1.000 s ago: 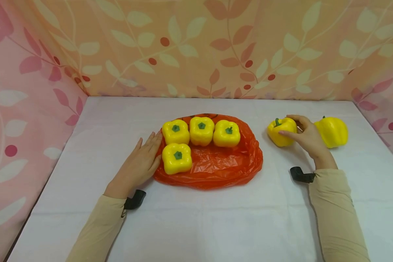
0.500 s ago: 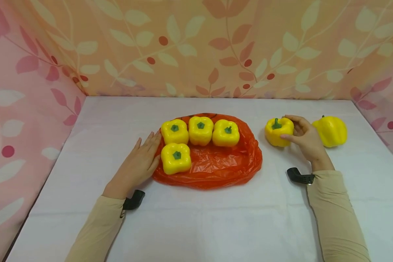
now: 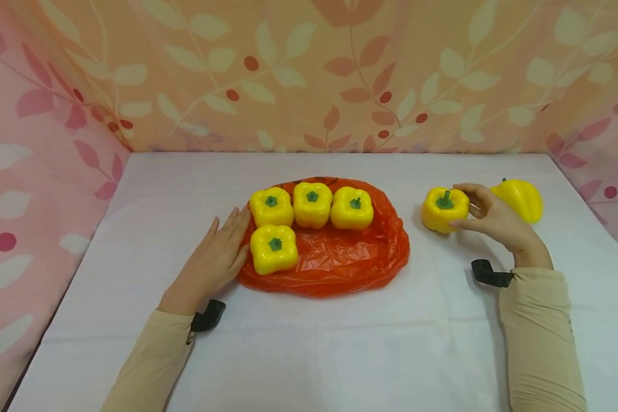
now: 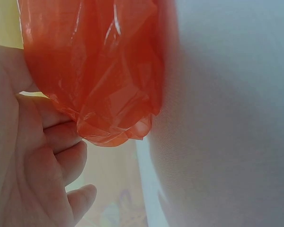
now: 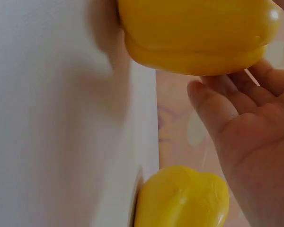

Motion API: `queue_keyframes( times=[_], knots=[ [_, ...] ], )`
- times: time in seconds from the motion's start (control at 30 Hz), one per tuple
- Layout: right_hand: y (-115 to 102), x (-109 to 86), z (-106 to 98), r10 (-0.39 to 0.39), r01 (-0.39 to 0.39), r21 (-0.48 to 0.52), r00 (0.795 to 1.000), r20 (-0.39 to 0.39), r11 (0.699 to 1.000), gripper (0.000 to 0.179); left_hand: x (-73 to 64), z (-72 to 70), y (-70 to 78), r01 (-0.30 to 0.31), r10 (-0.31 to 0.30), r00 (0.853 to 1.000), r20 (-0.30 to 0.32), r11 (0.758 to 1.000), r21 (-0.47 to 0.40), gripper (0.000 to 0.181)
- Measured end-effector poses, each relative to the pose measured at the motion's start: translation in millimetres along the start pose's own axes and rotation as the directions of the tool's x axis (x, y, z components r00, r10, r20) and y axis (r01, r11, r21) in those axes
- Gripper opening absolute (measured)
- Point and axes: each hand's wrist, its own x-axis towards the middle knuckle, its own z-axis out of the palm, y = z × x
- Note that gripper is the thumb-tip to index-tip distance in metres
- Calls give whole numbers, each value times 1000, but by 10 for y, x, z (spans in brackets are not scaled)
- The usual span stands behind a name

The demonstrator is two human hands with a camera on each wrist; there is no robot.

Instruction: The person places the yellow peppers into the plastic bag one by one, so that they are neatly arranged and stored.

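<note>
My left hand (image 3: 211, 260) lies along the left edge of a crumpled red plastic bag (image 3: 335, 252), fingers extended and touching it. The left wrist view shows those fingers beside the folded bag edge (image 4: 109, 94). Several yellow bell peppers stand on the bag, green stems up: a row at the back and one bell pepper (image 3: 274, 250) at front left. To the right of the bag, my right hand (image 3: 499, 220) holds another yellow bell pepper (image 3: 439, 214) by its right side, thumb in front and fingers behind. That pepper's smooth side (image 5: 194, 33) fills the top of the right wrist view.
One more yellow bell pepper (image 3: 522, 199) lies on its side at the far right, partly behind the right hand. A white cloth (image 3: 340, 355) covers the table. Leaf-patterned fabric (image 3: 309, 74) hangs at the back and sides.
The bell pepper at my right hand has turned from tilted to upright, its stem now pointing up. The right wrist has swung outward to the right. My left hand stays at the bag.
</note>
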Motion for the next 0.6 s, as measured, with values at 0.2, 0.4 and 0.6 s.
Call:
queue_keyframes(
  times=[0.2,0.4,0.6],
  knots=[
    [-12,-22,-28,31,-25,-140,999,43,990,82,-13,-4,3,-8,8,1000,-10,1000,-6,65],
    [-59,-17,-1,50,-42,-171,998,39,984,87,-11,-5,2,-6,6,1000,-6,1000,-6,65],
    [-121,-31,21,62,-56,-205,998,23,977,89,2,-7,5,3,-3,1000,4,1000,-2,66]
  ],
)
